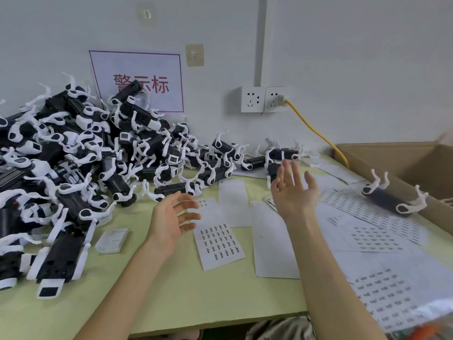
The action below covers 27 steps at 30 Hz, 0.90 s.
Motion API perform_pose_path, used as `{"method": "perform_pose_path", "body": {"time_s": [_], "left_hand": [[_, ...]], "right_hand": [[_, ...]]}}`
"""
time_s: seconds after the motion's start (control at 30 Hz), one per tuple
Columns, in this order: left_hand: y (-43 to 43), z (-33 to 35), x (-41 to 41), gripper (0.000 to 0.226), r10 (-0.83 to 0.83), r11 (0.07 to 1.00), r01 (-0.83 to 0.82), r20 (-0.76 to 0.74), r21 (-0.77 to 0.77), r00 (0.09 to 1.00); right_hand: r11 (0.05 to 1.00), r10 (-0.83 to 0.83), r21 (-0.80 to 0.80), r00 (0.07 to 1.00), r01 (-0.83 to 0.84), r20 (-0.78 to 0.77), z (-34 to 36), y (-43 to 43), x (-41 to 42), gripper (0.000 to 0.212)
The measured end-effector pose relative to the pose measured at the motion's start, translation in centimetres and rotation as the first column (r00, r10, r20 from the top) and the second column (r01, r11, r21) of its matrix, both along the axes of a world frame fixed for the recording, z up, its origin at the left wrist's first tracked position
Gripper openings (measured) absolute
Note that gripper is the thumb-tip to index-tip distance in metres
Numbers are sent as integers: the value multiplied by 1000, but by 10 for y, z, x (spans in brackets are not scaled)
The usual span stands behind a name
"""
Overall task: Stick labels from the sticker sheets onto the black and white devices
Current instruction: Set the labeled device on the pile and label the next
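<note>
Both hands are above the table [171, 303], empty, fingers spread and relaxed, gripping nothing. The left hand [171, 217] sits near the centre of the view with its palm turned toward 3 o'clock. The right hand [293, 190] is just to its 2 o'clock, palm turned toward 9 o'clock.

The pile of black and white devices [73, 155] fills the 9 to 10 o'clock sector and runs off the left edge, so a count is not possible. Stragglers trail along the wall toward 1 o'clock. One single device [389, 195] at 3 o'clock is blurred against the near rim of the cardboard box [404, 160]. Whether it rests on the rim or is clear of it cannot be determined. The box is cut off at the right edge and its contents are not visible.

A printed sticker sheet [218, 241] lies flat just to the left hand's 4 o'clock. More printed sheets [382, 231] overlap from 3 to 5 o'clock. The print is too small to read. A blank sheet [272, 241] lies between them, partly under the right forearm.

A small clear plastic piece [112, 240] lies at 8 o'clock, its type unclear. The wall sign [137, 79] at 11 o'clock is partly covered by devices. A yellow cable [316, 133] runs from the wall sockets [263, 99] down behind the box.
</note>
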<state>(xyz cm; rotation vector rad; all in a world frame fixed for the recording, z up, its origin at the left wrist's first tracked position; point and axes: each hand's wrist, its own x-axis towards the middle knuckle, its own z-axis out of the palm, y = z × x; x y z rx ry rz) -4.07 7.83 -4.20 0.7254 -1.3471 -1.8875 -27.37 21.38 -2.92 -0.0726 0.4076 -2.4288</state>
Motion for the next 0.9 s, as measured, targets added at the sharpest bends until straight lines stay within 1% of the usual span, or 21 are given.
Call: {"method": "perform_pose_path", "body": {"time_s": [0.03, 0.1, 0.17, 0.2, 0.23, 0.27, 0.3, 0.33, 0.37, 0.4, 0.43, 0.47, 0.5, 0.53, 0.6, 0.63, 0.67, 0.7, 0.77, 0.8, 0.9], "left_hand": [[0, -1, -1, 28, 3, 999, -2, 33, -36, 999], [1, -4, -4, 25, 12, 987, 9, 131, -163, 991], [3, -8, -8, 22, 15, 955, 54, 229, -291, 973], [3, -11, -10, 19, 16, 936, 84, 279, -341, 960], [3, -14, -12, 18, 18, 914, 115, 322, -390, 947], [3, -16, -13, 18, 24, 889, 142, 355, -435, 935], [3, -18, -14, 20, 35, 869, 157, 374, -469, 927], [3, -20, -15, 21, 46, 856, 162, 384, -491, 922], [3, -21, -14, 23, 56, 847, 163, 389, -506, 920], [2, -22, -14, 24, 65, 837, 164, 393, -521, 917], [2, -23, -14, 25, 74, 823, 171, 400, -542, 914], [2, -24, -14, 25, 83, 801, 186, 414, -569, 907], [2, -25, -14, 25, 94, 775, 204, 428, -597, 899], [2, -25, -14, 25, 102, 749, 222, 441, -624, 892], [3, -27, -15, 26, 110, 714, 249, 456, -654, 883], [4, -28, -15, 25, 111, 709, 254, 460, -658, 881], [3, -28, -15, 25, 111, 709, 255, 461, -658, 880], [3, -28, -15, 26, 107, 711, 255, 459, -655, 882], [3, -28, -14, 25, 99, 715, 256, 457, -651, 884], [4, -27, -14, 25, 100, 713, 258, 459, -652, 883], [5, -26, -14, 23, 106, 701, 267, 468, -661, 878]], "right_hand": [[995, -30, 90, 998, 34, -49, 3, 0, 1, 34], [963, -75, 250, 991, 100, -110, 11, -1, 2, 28], [934, -113, 325, 987, 146, -116, 23, 0, -3, 24], [915, -134, 363, 981, 178, -144, 30, 2, -8, 23], [880, -144, 419, 967, 223, -210, 37, 5, -15, 22], [822, -133, 491, 936, 287, -325, 44, 9, -24, 23], [731, -85, 567, 875, 379, -476, 50, 14, -33, 26], [604, 16, 626, 777, 494, -629, 53, 20, -44, 32], [452, 167, 644, 650, 618, -741, 54, 29, -55, 40], [289, 344, 610, 515, 738, -785, 53, 39, -68, 47], [118, 511, 518, 396, 847, -763, 50, 52, -81, 54], [-38, 641, 383, 317, 923, -699, 45, 66, -92, 61], [-157, 727, 257, 288, 954, -623, 38, 81, -104, 66], [-245, 775, 178, 302, 953, -555, 32, 97, -115, 71], [-372, 819, 121, 386, 921, -425, 19, 126, -136, 79], [-413, 823, 130, 431, 901, -371, 15, 137, -145, 80], [-434, 818, 161, 462, 887, -342, 11, 146, -153, 80], [-433, 815, 198, 476, 879, -331, 9, 153, -160, 80], [-405, 834, 195, 449, 893, -321, 7, 159, -169, 75], [-389, 851, 156, 419, 908, -316, 8, 161, -173, 67], [-358, 889, 35, 352, 933, -293, 15, 166, -174, 30]]}}
